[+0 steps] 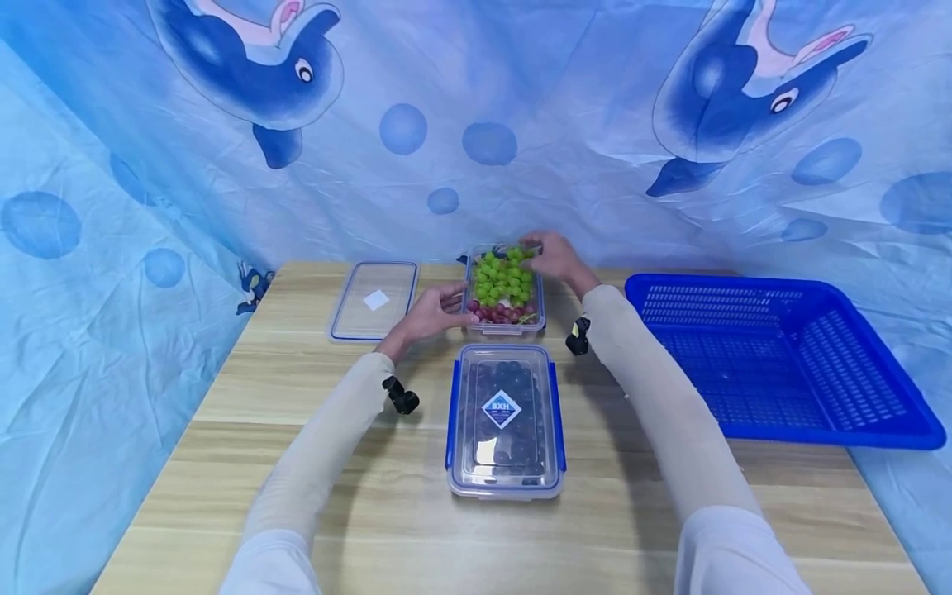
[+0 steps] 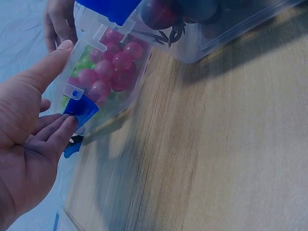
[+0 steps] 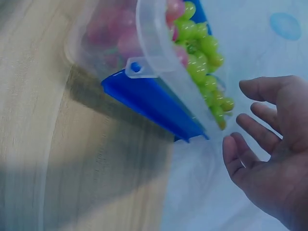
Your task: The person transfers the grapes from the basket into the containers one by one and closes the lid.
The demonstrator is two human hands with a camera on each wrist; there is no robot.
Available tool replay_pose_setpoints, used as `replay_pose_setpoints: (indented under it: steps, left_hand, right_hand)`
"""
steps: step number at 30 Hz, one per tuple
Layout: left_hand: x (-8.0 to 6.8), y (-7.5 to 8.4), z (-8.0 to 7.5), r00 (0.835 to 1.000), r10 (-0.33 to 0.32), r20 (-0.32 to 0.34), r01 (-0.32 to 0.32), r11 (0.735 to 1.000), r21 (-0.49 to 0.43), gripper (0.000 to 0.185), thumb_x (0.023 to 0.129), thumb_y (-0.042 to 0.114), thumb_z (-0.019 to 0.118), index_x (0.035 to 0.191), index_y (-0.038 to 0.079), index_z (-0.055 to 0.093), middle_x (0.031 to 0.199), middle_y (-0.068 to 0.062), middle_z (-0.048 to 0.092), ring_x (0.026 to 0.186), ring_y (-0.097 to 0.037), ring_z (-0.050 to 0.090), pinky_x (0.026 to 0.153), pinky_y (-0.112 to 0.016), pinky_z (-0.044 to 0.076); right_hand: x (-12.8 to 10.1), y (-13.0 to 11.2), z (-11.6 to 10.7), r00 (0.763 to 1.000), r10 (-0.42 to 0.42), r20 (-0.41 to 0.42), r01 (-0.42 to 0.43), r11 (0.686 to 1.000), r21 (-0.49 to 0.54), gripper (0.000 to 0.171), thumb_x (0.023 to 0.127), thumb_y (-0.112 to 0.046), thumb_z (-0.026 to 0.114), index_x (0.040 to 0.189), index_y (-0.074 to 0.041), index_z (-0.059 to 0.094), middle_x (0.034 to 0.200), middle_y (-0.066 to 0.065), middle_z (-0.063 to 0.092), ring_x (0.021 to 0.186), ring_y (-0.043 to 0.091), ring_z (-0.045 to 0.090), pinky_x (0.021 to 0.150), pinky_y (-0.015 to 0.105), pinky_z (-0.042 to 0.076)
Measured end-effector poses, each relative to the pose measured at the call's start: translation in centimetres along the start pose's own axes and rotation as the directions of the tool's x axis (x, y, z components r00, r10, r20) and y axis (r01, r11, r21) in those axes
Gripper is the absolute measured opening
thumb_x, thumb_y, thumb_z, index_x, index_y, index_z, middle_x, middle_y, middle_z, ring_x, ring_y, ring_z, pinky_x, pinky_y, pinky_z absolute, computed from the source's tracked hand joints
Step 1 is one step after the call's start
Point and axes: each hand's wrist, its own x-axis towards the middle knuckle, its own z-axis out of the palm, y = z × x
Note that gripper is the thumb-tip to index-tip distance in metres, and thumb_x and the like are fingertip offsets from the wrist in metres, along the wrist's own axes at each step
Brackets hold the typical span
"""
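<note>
A clear plastic container (image 1: 507,328) with blue side latches stands near the table's back edge. Green grapes (image 1: 502,278) lie heaped in it, rising above the rim, with red grapes (image 1: 500,313) at the near end. My left hand (image 1: 430,312) holds the container's near left corner, thumb on the rim and fingertips against the hanging latch (image 2: 83,109). Just off the far right side, my right hand (image 3: 276,144) has loosely bent, spread fingers and nothing in them. Its fingertips are close to the green grapes, apart from them in the right wrist view.
Nearer me sits a lidded container (image 1: 506,454) with dark round fruit inside, its blue latches along both sides. A loose clear lid (image 1: 353,312) with a blue seal lies at left. The blue basket (image 1: 885,442) stands at right, overhanging the table edge. A dolphin-printed sheet (image 1: 476,66) hangs behind.
</note>
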Motion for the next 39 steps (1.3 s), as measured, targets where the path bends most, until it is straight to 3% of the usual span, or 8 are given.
replay_pose_setpoints:
  steps: [5, 7, 11, 16, 23, 30, 34, 39]
  left_hand:
    - [0.0, 0.3, 0.3, 1.000, 0.000, 0.007, 0.000, 1.000, 0.009, 0.081, 0.092, 0.013, 0.078, 0.155, -0.007, 0.032, 0.158, -0.025, 0.038, 0.142, -0.039, 0.045, 0.117, -0.042, 0.042]
    - [0.1, 0.4, 0.4, 1.000, 0.002, 0.009, -0.002, 1.000, 0.012, 0.081, 0.092, 0.013, 0.078, 0.156, -0.007, 0.031, 0.159, -0.025, 0.038, 0.142, -0.039, 0.045, 0.117, -0.042, 0.043]
    - [0.1, 0.7, 0.5, 1.000, 0.001, 0.010, -0.001, 1.000, 0.013, 0.082, 0.092, 0.014, 0.078, 0.156, -0.007, 0.031, 0.160, -0.023, 0.037, 0.143, -0.038, 0.045, 0.117, -0.042, 0.042]
    - [0.0, 0.9, 0.3, 1.000, -0.009, -0.001, 0.009, 1.000, 0.015, 0.083, 0.092, 0.015, 0.079, 0.156, -0.006, 0.032, 0.159, -0.025, 0.038, 0.143, -0.038, 0.045, 0.117, -0.042, 0.042]
    - [-0.1, 1.0, 0.1, 1.000, -0.013, -0.008, 0.014, 1.000, 0.022, 0.083, 0.092, 0.017, 0.078, 0.156, -0.007, 0.031, 0.160, -0.025, 0.036, 0.143, -0.038, 0.044, 0.118, -0.043, 0.041]
    - [-0.9, 1.2, -0.5, 0.999, -0.035, -0.024, 0.036, 0.999, 0.015, 0.077, 0.098, 0.029, 0.071, 0.158, 0.000, 0.032, 0.162, -0.020, 0.036, 0.146, -0.035, 0.041, 0.118, -0.046, 0.042]
    - [-1.6, 1.7, -2.4, 0.997, -0.025, -0.076, 0.028, 0.999, 0.033, 0.073, 0.100, 0.036, 0.067, 0.158, 0.004, 0.036, 0.162, -0.018, 0.037, 0.146, -0.033, 0.041, 0.118, -0.048, 0.041]
    - [-3.0, 2.4, -6.1, 0.986, -0.038, -0.164, 0.051, 0.996, 0.078, 0.071, 0.100, 0.043, 0.066, 0.157, 0.009, 0.040, 0.159, -0.014, 0.042, 0.145, -0.031, 0.044, 0.118, -0.048, 0.041]
  right_hand:
    - [0.6, 1.0, 0.8, 0.999, 0.024, 0.036, -0.019, 0.989, -0.150, 0.064, 0.097, -0.018, 0.063, 0.155, -0.002, 0.041, 0.158, 0.019, 0.044, 0.148, 0.039, 0.034, 0.126, 0.054, 0.022]
    - [0.8, 1.1, 1.0, 0.998, 0.042, 0.041, -0.032, 0.975, -0.219, 0.065, 0.097, -0.021, 0.063, 0.156, -0.005, 0.041, 0.146, 0.022, 0.055, 0.148, 0.040, 0.032, 0.128, 0.054, 0.013]
    - [0.8, 1.2, 1.2, 0.995, 0.090, 0.040, -0.075, 0.958, -0.278, 0.067, 0.094, -0.021, 0.065, 0.156, -0.010, 0.043, 0.135, 0.021, 0.064, 0.147, 0.044, 0.027, 0.127, 0.056, 0.015]
    - [0.7, 0.9, 1.0, 0.993, 0.101, 0.053, -0.086, 0.967, -0.241, 0.067, 0.094, -0.022, 0.066, 0.156, -0.010, 0.043, 0.156, 0.014, 0.048, 0.151, 0.041, 0.021, 0.128, 0.055, 0.011]
    - [-0.1, 0.5, 0.1, 0.999, 0.033, 0.015, -0.032, 0.996, -0.083, 0.060, 0.095, -0.018, 0.070, 0.150, -0.003, 0.049, 0.156, 0.018, 0.047, 0.143, 0.040, 0.042, 0.117, 0.054, 0.039]
    - [-1.1, 0.1, -1.2, 0.999, -0.038, -0.020, 0.038, 0.999, -0.003, 0.058, 0.097, -0.022, 0.070, 0.147, 0.000, 0.051, 0.151, 0.021, 0.051, 0.136, 0.044, 0.047, 0.111, 0.056, 0.045]
    - [-1.7, -1.6, -1.7, 0.996, -0.076, -0.037, 0.077, 0.997, 0.026, 0.055, 0.098, -0.027, 0.069, 0.145, -0.002, 0.054, 0.147, 0.021, 0.054, 0.131, 0.041, 0.053, 0.107, 0.052, 0.049]
    - [-2.2, -5.1, -1.5, 0.994, -0.098, -0.042, 0.101, 0.992, 0.072, 0.053, 0.099, -0.031, 0.069, 0.144, -0.006, 0.057, 0.146, 0.018, 0.057, 0.127, 0.035, 0.058, 0.104, 0.046, 0.053]
